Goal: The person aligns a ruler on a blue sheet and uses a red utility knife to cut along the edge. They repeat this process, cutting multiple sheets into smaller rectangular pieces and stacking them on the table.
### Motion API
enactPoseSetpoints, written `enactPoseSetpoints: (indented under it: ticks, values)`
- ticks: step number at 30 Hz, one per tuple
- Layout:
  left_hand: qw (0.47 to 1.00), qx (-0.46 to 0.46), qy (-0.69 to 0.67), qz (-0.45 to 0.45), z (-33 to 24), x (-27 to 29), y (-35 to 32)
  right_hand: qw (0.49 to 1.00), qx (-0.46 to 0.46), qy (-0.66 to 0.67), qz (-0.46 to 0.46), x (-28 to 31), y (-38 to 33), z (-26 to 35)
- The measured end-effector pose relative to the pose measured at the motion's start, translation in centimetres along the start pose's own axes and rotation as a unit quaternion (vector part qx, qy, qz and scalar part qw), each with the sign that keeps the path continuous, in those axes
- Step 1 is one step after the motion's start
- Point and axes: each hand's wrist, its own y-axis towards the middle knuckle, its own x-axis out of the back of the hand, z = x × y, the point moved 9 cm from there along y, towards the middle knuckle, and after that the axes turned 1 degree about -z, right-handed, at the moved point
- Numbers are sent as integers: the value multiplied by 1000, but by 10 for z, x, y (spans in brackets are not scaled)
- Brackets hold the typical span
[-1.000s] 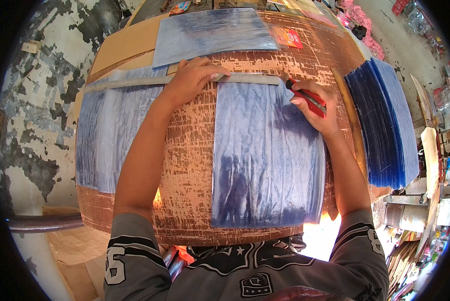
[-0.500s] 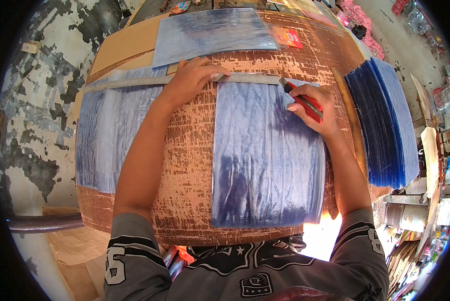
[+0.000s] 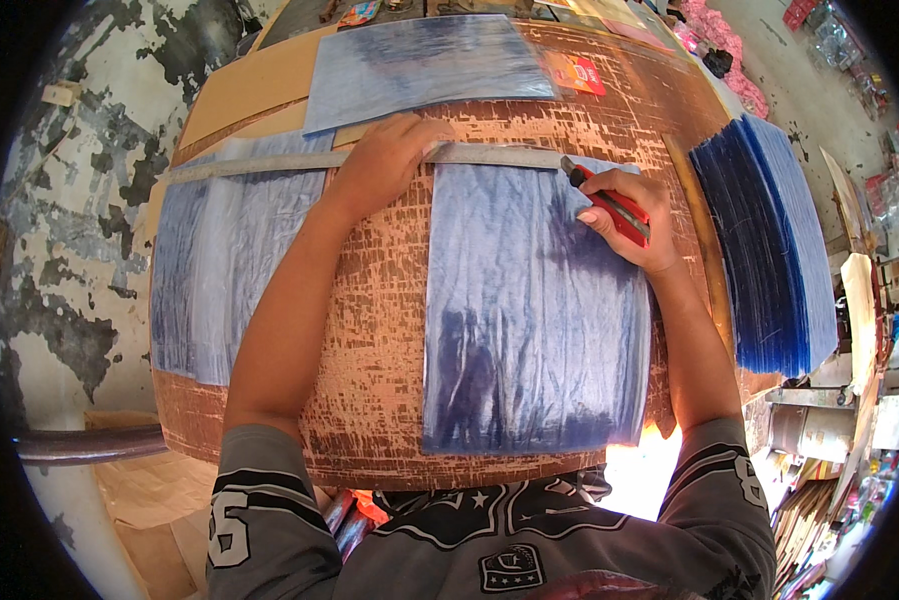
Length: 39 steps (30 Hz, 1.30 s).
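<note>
My left hand [image 3: 384,165] is closed over a long flat metal ruler [image 3: 504,155], its fingertips curled at the ruler's near edge. The ruler lies crosswise over the top of a translucent bluish plastic sheet [image 3: 529,330] and reaches left across more sheets [image 3: 224,270]. A red utility knife [image 3: 633,232] is gripped in my right hand [image 3: 649,205], above the sheet's upper right. Its dark tip sits by the ruler's right end; whether the blade touches the plastic I cannot tell.
The worn brown tabletop [image 3: 369,370] is heavily scored. Another bluish sheet [image 3: 429,65] lies at the far side beside a red-and-orange packet [image 3: 576,75]. A thick stack of blue sheets [image 3: 764,250] stands at the right edge, with brown cardboard [image 3: 249,85] far left.
My left hand has shifted slightly left along the ruler, with its fingers drawn in more. My right hand and the knife have moved a little to the right.
</note>
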Motion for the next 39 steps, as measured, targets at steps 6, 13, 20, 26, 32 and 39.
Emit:
enactPoseSetpoints:
  ticks: [6,13,20,26,32,39]
  values:
    - [993,106,-41,-40,9,13,-1,999,-25,20,-2,2,-2,-3]
    - [991,115,-58,22,10,12,-5,978,-152,142,-30,2,-8,-24]
    - [996,78,-50,16,6,1,-7,972,-193,115,-70,9,-7,-31]
    - [992,95,-56,55,9,-5,-5,969,-204,126,-60,7,-11,-35]
    - [992,101,-53,60,8,-6,-5,969,-208,129,-42,3,-12,-36]
    - [989,121,-50,73,8,-6,-5,974,-188,115,-42,4,-10,-32]
